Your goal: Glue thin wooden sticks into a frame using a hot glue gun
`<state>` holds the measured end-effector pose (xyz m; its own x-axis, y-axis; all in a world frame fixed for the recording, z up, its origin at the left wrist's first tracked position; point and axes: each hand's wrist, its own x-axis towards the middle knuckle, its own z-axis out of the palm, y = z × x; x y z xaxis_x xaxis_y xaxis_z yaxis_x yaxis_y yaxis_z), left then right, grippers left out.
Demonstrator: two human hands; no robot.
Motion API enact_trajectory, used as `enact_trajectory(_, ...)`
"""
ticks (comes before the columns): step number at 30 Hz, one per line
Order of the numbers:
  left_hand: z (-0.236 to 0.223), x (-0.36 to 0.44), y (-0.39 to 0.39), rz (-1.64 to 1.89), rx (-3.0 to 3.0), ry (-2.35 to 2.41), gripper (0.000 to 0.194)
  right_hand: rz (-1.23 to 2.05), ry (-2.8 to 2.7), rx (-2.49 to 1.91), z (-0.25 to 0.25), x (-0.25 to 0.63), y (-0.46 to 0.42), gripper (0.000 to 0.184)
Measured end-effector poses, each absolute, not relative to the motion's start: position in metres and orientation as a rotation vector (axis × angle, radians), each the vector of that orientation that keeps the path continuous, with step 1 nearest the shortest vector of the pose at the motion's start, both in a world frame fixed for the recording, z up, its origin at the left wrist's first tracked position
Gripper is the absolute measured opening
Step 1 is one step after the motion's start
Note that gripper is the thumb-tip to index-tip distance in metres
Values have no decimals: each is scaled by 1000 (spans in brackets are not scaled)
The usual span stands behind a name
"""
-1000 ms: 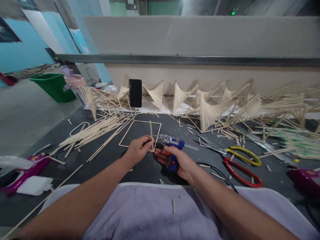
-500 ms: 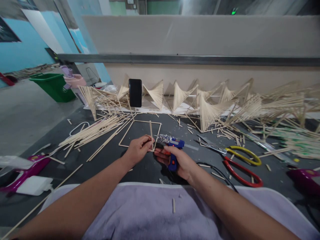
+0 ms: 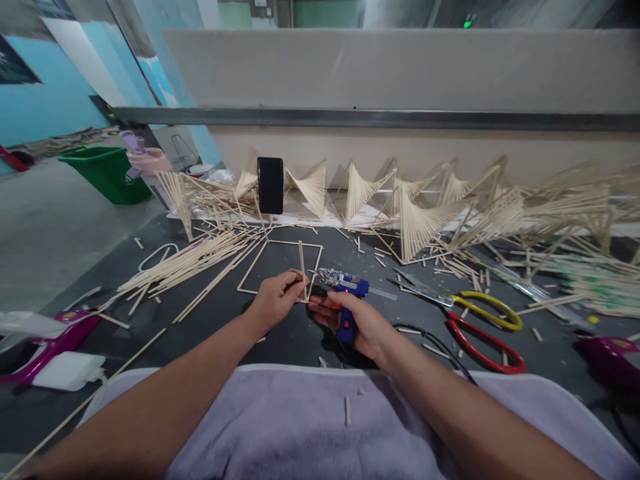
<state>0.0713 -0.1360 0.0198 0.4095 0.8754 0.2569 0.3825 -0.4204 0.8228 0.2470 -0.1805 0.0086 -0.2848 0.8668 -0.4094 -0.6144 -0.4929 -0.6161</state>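
Note:
My left hand (image 3: 280, 297) pinches a short wooden stick (image 3: 302, 259) that stands upright at the near right corner of a square stick frame (image 3: 253, 265) lying on the dark table. In my right hand (image 3: 357, 317) is a blue hot glue gun (image 3: 356, 287), its fingers wrapped round the handle. The gun's nozzle points left, close to the upright stick, and a clear glue stick (image 3: 384, 294) juts from its back. Whether the nozzle touches the stick I cannot tell.
Scissors (image 3: 480, 327) with yellow and red handles lie to the right. Loose wooden sticks (image 3: 200, 263) are heaped on the left. Twisted stick models (image 3: 413, 227) and a phone (image 3: 271, 185) stand along the back. A black cord (image 3: 445, 350) runs near my right forearm.

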Motion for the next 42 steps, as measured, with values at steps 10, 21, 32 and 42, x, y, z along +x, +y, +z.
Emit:
enact_trajectory(10, 20, 72, -136, 926, 1963, 1063, 24, 1920, -412, -893, 9, 247, -181, 10)
enact_trajectory(21, 20, 72, -137, 933, 1964, 1055, 24, 1921, -412, -907, 10, 247, -181, 9)
enact_trajectory(32, 20, 72, -137, 920, 1923, 1051, 25, 1907, -411, -907, 9, 246, -181, 8)
enact_trajectory(42, 21, 72, -137, 919, 1907, 1046, 24, 1909, -427, -901, 8, 246, -180, 9)
